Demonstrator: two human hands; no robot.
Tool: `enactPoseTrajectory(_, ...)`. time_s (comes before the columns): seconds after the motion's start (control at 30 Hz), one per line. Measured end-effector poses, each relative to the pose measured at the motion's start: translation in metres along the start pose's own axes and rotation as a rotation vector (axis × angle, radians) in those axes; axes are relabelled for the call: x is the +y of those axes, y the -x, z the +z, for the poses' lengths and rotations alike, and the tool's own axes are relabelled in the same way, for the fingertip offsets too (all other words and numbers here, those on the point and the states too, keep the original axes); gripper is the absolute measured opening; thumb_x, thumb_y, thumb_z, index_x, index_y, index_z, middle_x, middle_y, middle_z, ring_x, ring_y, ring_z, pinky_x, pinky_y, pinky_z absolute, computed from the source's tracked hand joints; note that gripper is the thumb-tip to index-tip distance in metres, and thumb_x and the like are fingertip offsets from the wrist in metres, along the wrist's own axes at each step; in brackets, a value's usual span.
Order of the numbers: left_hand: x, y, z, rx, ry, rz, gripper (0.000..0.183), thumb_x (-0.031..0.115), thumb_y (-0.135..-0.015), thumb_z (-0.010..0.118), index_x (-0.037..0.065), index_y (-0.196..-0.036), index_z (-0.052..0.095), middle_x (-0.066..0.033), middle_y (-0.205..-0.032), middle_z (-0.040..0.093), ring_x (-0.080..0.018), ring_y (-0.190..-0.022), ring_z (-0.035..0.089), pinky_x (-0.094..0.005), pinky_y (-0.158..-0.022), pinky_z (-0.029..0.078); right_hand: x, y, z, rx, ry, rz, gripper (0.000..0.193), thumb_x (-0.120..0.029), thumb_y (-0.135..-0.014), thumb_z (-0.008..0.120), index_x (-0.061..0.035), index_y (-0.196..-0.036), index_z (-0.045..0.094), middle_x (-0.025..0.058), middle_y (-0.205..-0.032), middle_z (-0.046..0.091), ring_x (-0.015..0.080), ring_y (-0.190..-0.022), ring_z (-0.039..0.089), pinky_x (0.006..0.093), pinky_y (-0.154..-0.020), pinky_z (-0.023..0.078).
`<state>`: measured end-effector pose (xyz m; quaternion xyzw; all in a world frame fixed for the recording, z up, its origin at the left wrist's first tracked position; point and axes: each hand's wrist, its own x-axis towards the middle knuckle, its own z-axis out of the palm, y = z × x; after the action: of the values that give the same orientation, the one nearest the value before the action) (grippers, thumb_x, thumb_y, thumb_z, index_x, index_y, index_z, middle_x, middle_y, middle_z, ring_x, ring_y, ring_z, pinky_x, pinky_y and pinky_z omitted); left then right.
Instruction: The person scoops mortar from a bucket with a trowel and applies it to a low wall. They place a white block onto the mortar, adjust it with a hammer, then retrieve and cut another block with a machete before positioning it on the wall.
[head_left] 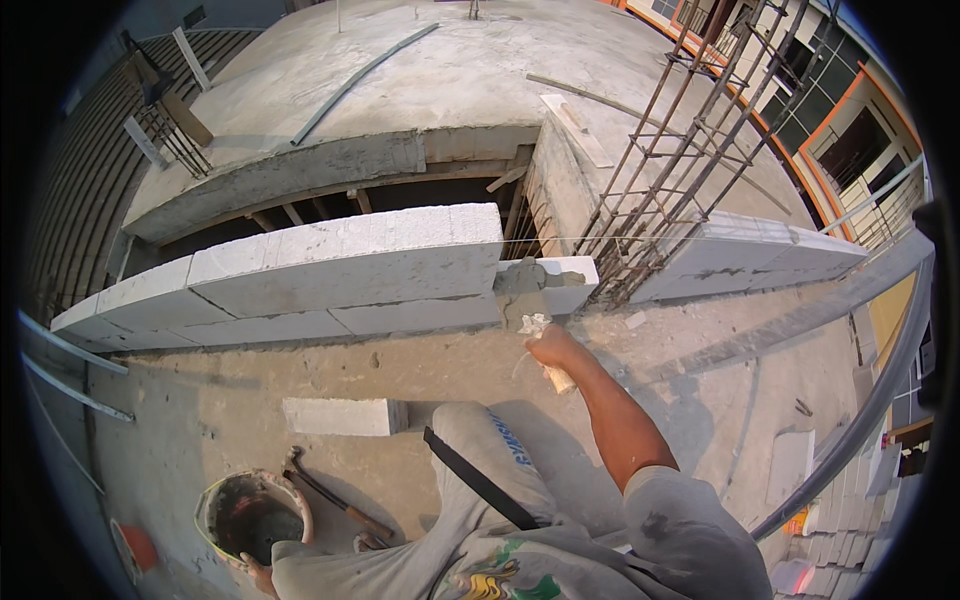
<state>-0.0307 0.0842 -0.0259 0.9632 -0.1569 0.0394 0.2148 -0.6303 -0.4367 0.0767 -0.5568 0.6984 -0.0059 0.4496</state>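
Note:
My right hand is closed around the handle of a trowel. The trowel's blade rests against grey mortar at the stepped end of a white block wall. Mortar also lies on top of the lower end block, beside the taller course. Down at the lower left, my left hand grips the near rim of a bucket with grey mortar inside; my sleeve and knee hide part of this hand.
A loose white block lies on the concrete floor, near a hammer. Rebar columns rise past the wall's end, with a string line stretched across. Behind the wall is an opening in the slab. A grey pipe curves at right.

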Motion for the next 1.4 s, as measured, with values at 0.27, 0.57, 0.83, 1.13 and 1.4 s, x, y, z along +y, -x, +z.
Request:
enactPoseTrajectory(0.27,-0.033,-0.010,0.023,0.102,-0.347,0.572,0.057,0.020,-0.095,0.057,0.025,-0.148,0.036,-0.0157,-0.060,0.044,-0.0334,-0.052,0.044,-0.0446,-0.051,0.036,-0.001,0.029,-0.030,-0.058,0.228,0.050,0.051,-0.031,-0.082,0.058,0.0129,-0.108,0.062,0.0302,-0.104,0.066,0.0394,-0.091,0.068,0.0442,-0.076,0.054)
enactPoseTrajectory(0.57,0.032,0.008,0.000,-0.078,0.260,0.023,0.081,0.072,-0.086,0.051,-0.009,-0.083,0.061,-0.0112,-0.060,0.051,-0.0217,-0.061,0.043,-0.0412,-0.057,0.039,0.014,0.030,-0.063,0.120,0.071,0.090,0.054,-0.038,-0.086,0.057,0.0116,-0.108,0.062,0.0271,-0.090,0.068,0.0374,-0.068,0.069,0.0440,-0.067,0.055)
enactPoseTrajectory(0.83,-0.004,-0.010,0.017,-0.065,0.086,-0.030,0.056,0.056,-0.091,0.050,0.002,-0.104,0.052,-0.0147,-0.059,0.048,-0.0268,-0.057,0.041,-0.0425,-0.056,0.036,0.024,0.014,-0.092,0.004,0.344,0.126,0.050,-0.036,-0.093,0.047,0.0082,-0.110,0.062,0.0249,-0.090,0.068,0.0341,-0.068,0.069,0.0452,-0.062,0.054)
enactPoseTrajectory(1.13,-0.076,-0.017,0.044,0.242,-0.258,0.593,0.077,0.002,-0.083,0.060,0.028,-0.151,0.032,-0.0140,-0.056,0.038,-0.0363,-0.049,0.039,-0.0454,-0.048,0.030,0.055,0.039,-0.102,0.112,-0.089,0.239,0.056,-0.043,-0.094,0.052,0.0114,-0.107,0.061,0.0233,-0.086,0.065,0.0328,-0.058,0.066,0.0462,-0.049,0.051)
enactPoseTrajectory(1.4,-0.015,-0.015,0.032,0.179,0.019,0.036,0.066,0.016,-0.090,0.062,0.028,-0.149,0.032,-0.0139,-0.057,0.039,-0.0290,-0.048,0.040,-0.0438,-0.047,0.030,0.093,-0.026,-0.026,0.310,-0.087,0.201,0.062,-0.044,-0.094,0.048,0.0133,-0.115,0.057,0.0339,-0.099,0.064,0.0432,-0.082,0.068,0.0505,-0.073,0.054)
